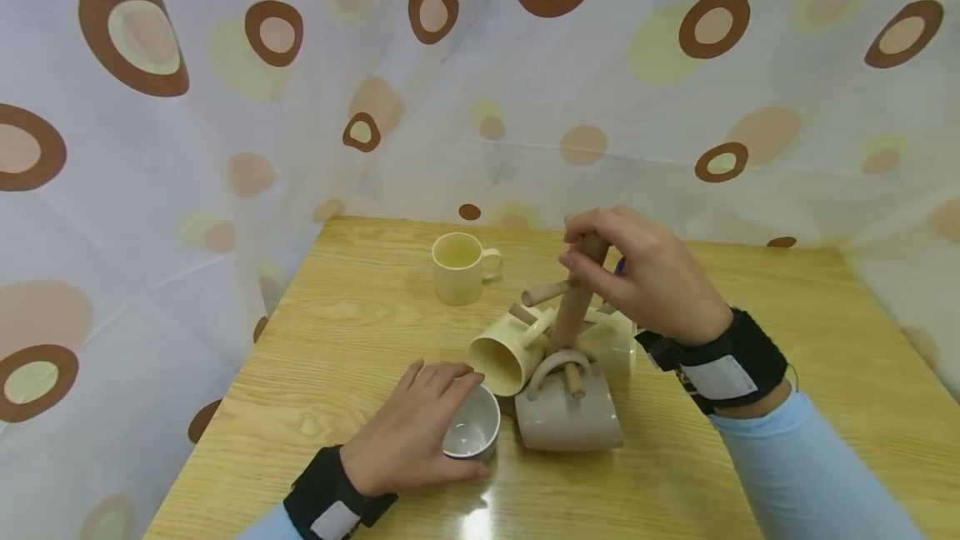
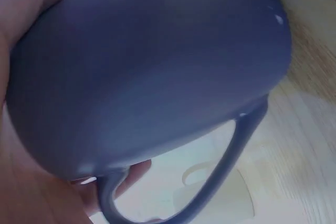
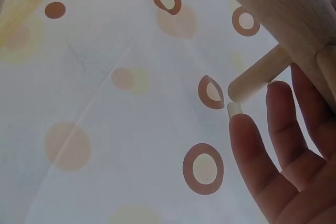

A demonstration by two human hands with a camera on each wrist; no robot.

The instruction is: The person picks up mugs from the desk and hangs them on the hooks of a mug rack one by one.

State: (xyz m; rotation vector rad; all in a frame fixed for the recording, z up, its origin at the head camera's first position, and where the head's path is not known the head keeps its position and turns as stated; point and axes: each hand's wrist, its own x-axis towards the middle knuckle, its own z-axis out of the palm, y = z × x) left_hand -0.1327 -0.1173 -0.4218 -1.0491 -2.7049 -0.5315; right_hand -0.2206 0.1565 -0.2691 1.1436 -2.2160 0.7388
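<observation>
My left hand [image 1: 416, 436] grips a grey mug [image 2: 152, 72], its palm and thumb round the body. The mug's pale inside shows in the head view, and its handle points away from the palm in the left wrist view. My right hand [image 1: 651, 277] pinches the top of the wooden mug tree's post [image 1: 572, 315]. On the tree's pegs hang a cream mug [image 1: 504, 361] at left, a greyish mug [image 1: 567, 413] in front, and another cream mug [image 1: 613, 342] at right, partly hidden. An upper left peg [image 1: 546, 292] is bare.
A cream mug [image 1: 459, 277] stands upright on the wooden table [image 1: 345, 315], behind the tree. A spotted curtain [image 1: 450, 107] rises beyond the table's back edge and along its left side. A small blue thing [image 1: 620, 266], mostly hidden, shows by the right hand.
</observation>
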